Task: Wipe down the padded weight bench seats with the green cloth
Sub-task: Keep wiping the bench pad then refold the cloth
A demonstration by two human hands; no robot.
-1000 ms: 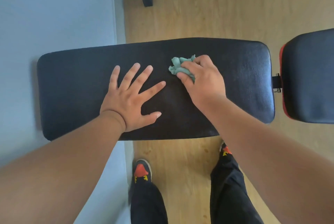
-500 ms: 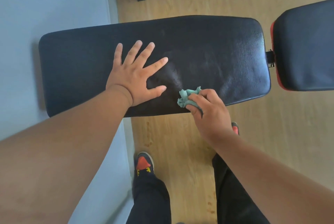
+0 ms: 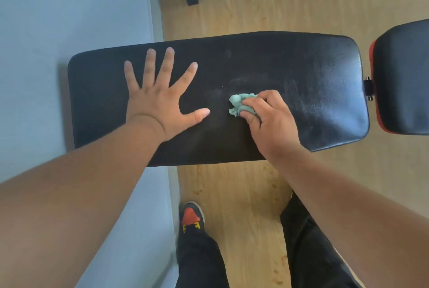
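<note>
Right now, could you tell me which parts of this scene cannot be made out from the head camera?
- Green cloth: mostly hidden under the right hand gripping it.
- Second padded seat: cut off by the right edge.
- Long bench pad: the part beneath the flat left hand and both forearms is hidden.
- Right shoe: hidden behind the right forearm.
- Bench frame: hidden under the pads.

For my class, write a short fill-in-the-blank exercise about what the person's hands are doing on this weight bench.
1. The right hand grips a crumpled ____ cloth.
2. The left hand rests flat on the long black pad with its fingers ____.
3. The second pad, at the right, has ____ trim on its edge.

Missing words: green; spread; red
</note>
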